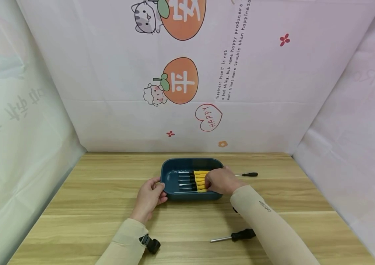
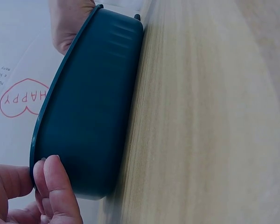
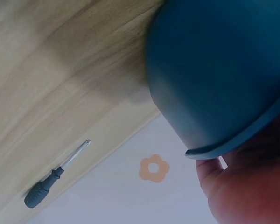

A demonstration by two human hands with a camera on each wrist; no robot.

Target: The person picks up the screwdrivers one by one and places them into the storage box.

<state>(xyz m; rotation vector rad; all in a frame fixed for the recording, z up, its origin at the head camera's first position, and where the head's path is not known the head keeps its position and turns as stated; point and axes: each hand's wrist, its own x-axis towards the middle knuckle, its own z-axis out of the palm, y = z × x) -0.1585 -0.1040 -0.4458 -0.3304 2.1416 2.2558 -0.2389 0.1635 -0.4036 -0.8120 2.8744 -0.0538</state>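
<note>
A dark blue tray (image 1: 171,171) stands near the back of the table. Several screwdrivers with yellow-and-black handles (image 1: 200,176) lie side by side in it, shafts to the left. My left hand (image 1: 149,195) pinches the tray's front left corner, thumb at the rim and fingers against the outer wall; the left wrist view shows this left hand (image 2: 51,191) close up. Reaching over the tray's right side, my right hand (image 1: 222,180) has its fingers down at the yellow handles. Its fingertips are hidden, also in the right wrist view, where the rim covers part of the hand (image 3: 252,186).
A black-handled screwdriver (image 1: 243,235) lies at the front, partly behind the right forearm. Another black-handled screwdriver (image 1: 249,174) lies right of the tray. A small black thing (image 1: 235,209) shows beside the right sleeve. White printed sheets (image 1: 124,125) wall the table at back and sides.
</note>
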